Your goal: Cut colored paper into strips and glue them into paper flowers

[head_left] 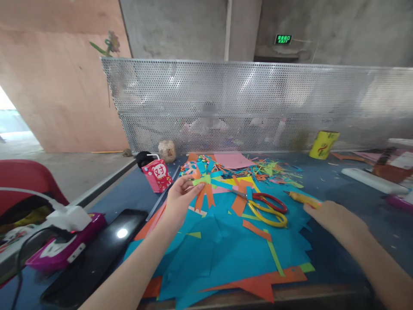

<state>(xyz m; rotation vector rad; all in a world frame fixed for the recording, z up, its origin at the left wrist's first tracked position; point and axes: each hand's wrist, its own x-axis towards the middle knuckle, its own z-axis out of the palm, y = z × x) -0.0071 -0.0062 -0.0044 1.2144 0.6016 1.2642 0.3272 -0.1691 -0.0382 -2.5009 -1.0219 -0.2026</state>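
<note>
My left hand [180, 198] pinches a cluster of paper strips [206, 183] in green, orange and blue. The strips fan out over the stacked paper. In my right hand [338, 219], off to the right, is a yellow glue gun [303, 199], its thin nozzle pointing left and apart from the strips. Between the hands lie scissors [267, 211] with one red and one yellow handle, blades towards the left hand. Below are large blue paper sheets [226, 249] with orange sheets under them. Loose orange strips [256, 230] and a green strip [275, 258] rest on top.
Many paper scraps [271, 170] lie at the back, by a pink sheet [234, 160]. To the left are a red drink carton [157, 175], a black phone [97, 258] and a purple power strip [67, 245]. A perforated metal screen [241, 107] borders the far edge; a yellow roll [324, 145] stands right.
</note>
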